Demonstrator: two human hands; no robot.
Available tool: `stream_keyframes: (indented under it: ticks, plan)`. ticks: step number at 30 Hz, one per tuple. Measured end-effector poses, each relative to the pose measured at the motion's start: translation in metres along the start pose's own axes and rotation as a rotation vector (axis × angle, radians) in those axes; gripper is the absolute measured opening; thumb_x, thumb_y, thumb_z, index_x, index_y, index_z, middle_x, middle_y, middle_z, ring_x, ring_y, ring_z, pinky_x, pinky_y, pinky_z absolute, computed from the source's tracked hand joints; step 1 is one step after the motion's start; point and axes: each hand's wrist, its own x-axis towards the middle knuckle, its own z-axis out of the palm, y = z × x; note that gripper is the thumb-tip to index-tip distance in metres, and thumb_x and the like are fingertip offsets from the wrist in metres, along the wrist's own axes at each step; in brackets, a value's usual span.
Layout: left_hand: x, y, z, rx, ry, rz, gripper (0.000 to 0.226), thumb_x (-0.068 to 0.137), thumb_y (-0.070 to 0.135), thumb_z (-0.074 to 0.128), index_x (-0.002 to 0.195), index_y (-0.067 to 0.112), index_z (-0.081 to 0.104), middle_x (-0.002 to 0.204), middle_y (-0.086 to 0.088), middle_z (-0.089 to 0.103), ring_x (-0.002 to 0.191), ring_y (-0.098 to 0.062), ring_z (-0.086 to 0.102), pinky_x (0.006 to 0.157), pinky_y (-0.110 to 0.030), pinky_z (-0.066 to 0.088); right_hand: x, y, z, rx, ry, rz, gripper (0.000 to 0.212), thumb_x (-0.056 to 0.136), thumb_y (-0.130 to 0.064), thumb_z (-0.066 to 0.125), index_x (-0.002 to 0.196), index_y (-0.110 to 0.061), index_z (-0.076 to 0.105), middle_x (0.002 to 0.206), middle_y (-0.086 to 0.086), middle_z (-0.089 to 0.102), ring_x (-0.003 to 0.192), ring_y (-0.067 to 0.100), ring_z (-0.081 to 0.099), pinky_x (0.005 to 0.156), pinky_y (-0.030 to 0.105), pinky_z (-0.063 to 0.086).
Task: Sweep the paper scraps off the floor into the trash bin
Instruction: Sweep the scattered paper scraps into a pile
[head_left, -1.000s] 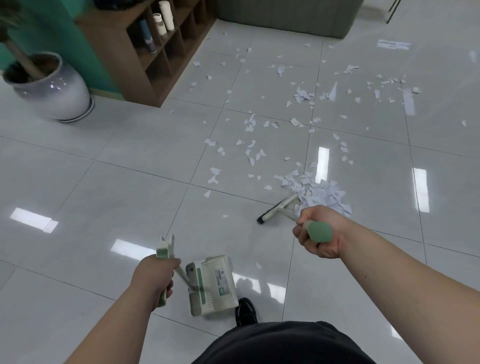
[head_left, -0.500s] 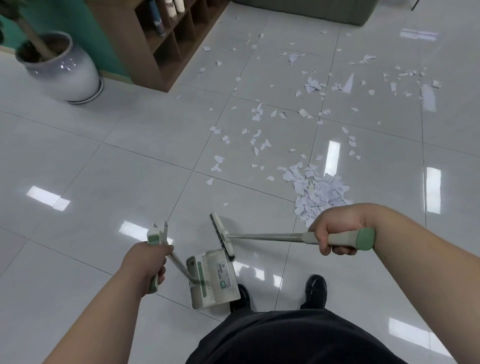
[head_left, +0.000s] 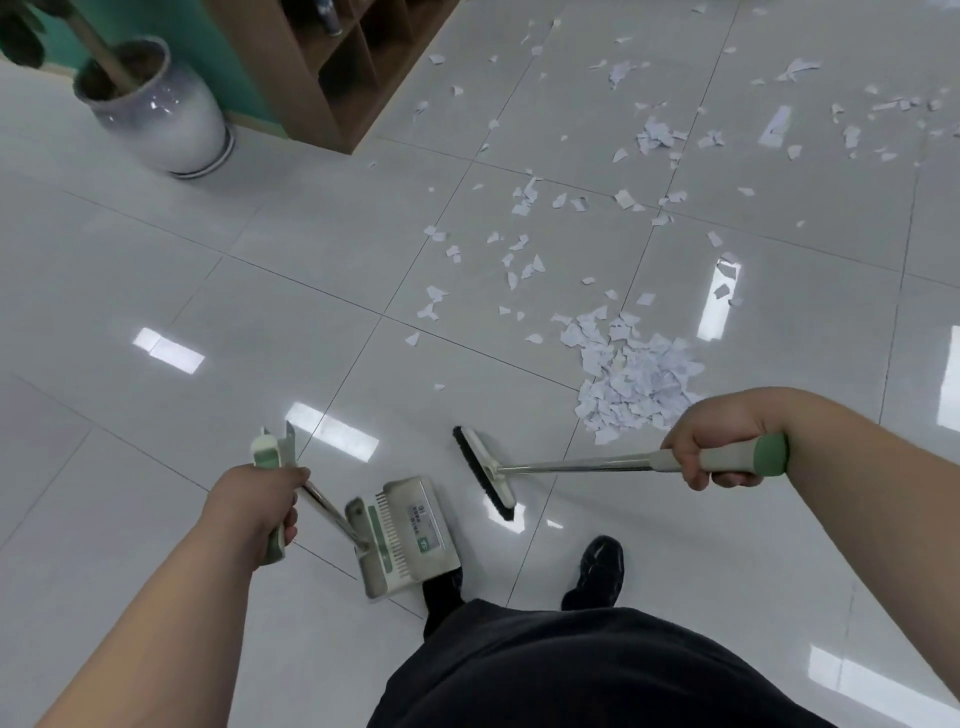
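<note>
We look down on a glossy grey tiled floor (head_left: 249, 291). A potted plant (head_left: 156, 114) and a wooden shelf (head_left: 348, 78) stand far left. Paper scraps (head_left: 634, 379) lie piled ahead right, with more strewn beyond. Our left hand (head_left: 254, 501) grips the dustpan (head_left: 410, 530) handle and our right hand (head_left: 711, 441) grips the broom (head_left: 484, 472). The broom's head sits between the dustpan and the pile. Wide tiles stretch leftward.

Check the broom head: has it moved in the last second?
Yes. The broom head was against the near edge of the paper pile; it is now left of the pile, clear of it, close to the dustpan.
</note>
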Motion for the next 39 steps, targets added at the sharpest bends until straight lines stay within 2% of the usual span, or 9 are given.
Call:
stream_keyframes:
  ticks: [2, 5, 12, 17, 22, 26, 30, 33, 39]
  plan:
    - [-0.015, 0.007, 0.019, -0.002, 0.009, 0.006, 0.016, 0.095, 0.016, 0.068, 0.086, 0.008, 0.057, 0.068, -0.009, 0.05, 0.051, -0.02, 0.042, 0.051, -0.027, 0.039, -0.007, 0.018, -0.027, -0.007, 0.031, -0.004, 0.051, 0.062, -0.006, 0.066, 0.113, -0.004, 0.059, 0.072, 0.012, 0.059, 0.042, 0.021, 0.046, 0.045, 0.017, 0.036]
    - [-0.036, 0.017, 0.044, 0.001, 0.006, 0.026, 0.015, 0.095, 0.016, 0.067, 0.087, 0.009, 0.057, 0.069, -0.009, 0.051, 0.051, -0.02, 0.043, 0.052, -0.027, 0.04, -0.014, 0.036, -0.054, -0.061, 0.113, -0.023, 0.027, 0.079, -0.001, 0.059, 0.106, 0.0, 0.059, 0.069, 0.014, 0.059, 0.041, 0.021, 0.045, 0.045, 0.017, 0.036]
    - [-0.078, 0.047, 0.093, 0.025, -0.03, 0.104, 0.014, 0.095, 0.016, 0.065, 0.086, 0.009, 0.056, 0.067, -0.008, 0.049, 0.051, -0.021, 0.041, 0.052, -0.026, 0.038, -0.035, 0.075, -0.092, -0.221, 0.328, -0.103, 0.005, 0.077, -0.003, 0.066, 0.079, -0.001, 0.061, 0.063, 0.011, 0.061, 0.039, 0.022, 0.05, 0.049, 0.02, 0.04]
    - [-0.094, 0.072, 0.124, 0.054, -0.085, 0.159, 0.018, 0.094, 0.018, 0.066, 0.083, 0.009, 0.055, 0.066, -0.007, 0.05, 0.049, -0.02, 0.042, 0.049, -0.024, 0.039, -0.052, 0.105, -0.102, -0.251, 0.436, -0.099, 0.014, 0.078, -0.004, 0.068, 0.066, -0.005, 0.061, 0.06, 0.006, 0.06, 0.047, 0.02, 0.052, 0.051, 0.022, 0.042]
    - [-0.1, 0.093, 0.152, 0.1, -0.141, 0.228, 0.014, 0.095, 0.015, 0.065, 0.086, 0.008, 0.056, 0.069, -0.009, 0.048, 0.051, -0.021, 0.039, 0.051, -0.026, 0.038, -0.071, 0.152, -0.115, -0.013, 0.459, -0.127, 0.006, 0.077, 0.002, 0.066, 0.077, 0.001, 0.059, 0.062, 0.012, 0.059, 0.037, 0.022, 0.049, 0.045, 0.018, 0.038]
    - [-0.1, 0.107, 0.174, 0.129, -0.205, 0.259, 0.013, 0.096, 0.015, 0.065, 0.087, 0.009, 0.056, 0.069, -0.009, 0.046, 0.053, -0.02, 0.037, 0.054, -0.026, 0.036, -0.092, 0.184, -0.114, 0.189, 0.457, -0.153, 0.009, 0.077, 0.003, 0.062, 0.085, 0.003, 0.057, 0.067, 0.017, 0.058, 0.04, 0.022, 0.045, 0.043, 0.018, 0.036]
    - [-0.096, 0.123, 0.189, 0.156, -0.249, 0.3, 0.013, 0.093, 0.013, 0.066, 0.086, 0.008, 0.056, 0.071, -0.01, 0.047, 0.053, -0.022, 0.038, 0.053, -0.027, 0.038, -0.106, 0.206, -0.108, 0.337, 0.503, -0.131, 0.008, 0.077, 0.004, 0.061, 0.083, 0.002, 0.056, 0.066, 0.016, 0.059, 0.039, 0.021, 0.044, 0.043, 0.018, 0.036]
    - [-0.086, 0.135, 0.195, 0.169, -0.28, 0.318, 0.012, 0.093, 0.013, 0.065, 0.086, 0.007, 0.057, 0.07, -0.011, 0.048, 0.052, -0.022, 0.039, 0.053, -0.028, 0.039, -0.105, 0.214, -0.103, 0.419, 0.532, -0.102, 0.007, 0.076, 0.003, 0.061, 0.08, 0.001, 0.056, 0.064, 0.016, 0.058, 0.041, 0.021, 0.044, 0.044, 0.019, 0.036]
    - [-0.059, 0.161, 0.198, 0.199, -0.34, 0.335, 0.01, 0.094, 0.012, 0.063, 0.087, 0.009, 0.058, 0.069, -0.009, 0.048, 0.052, -0.022, 0.039, 0.055, -0.028, 0.04, -0.084, 0.189, -0.087, 0.372, 0.559, 0.021, 0.013, 0.08, 0.004, 0.061, 0.069, 0.0, 0.059, 0.059, 0.014, 0.06, 0.046, 0.023, 0.049, 0.05, 0.023, 0.039]
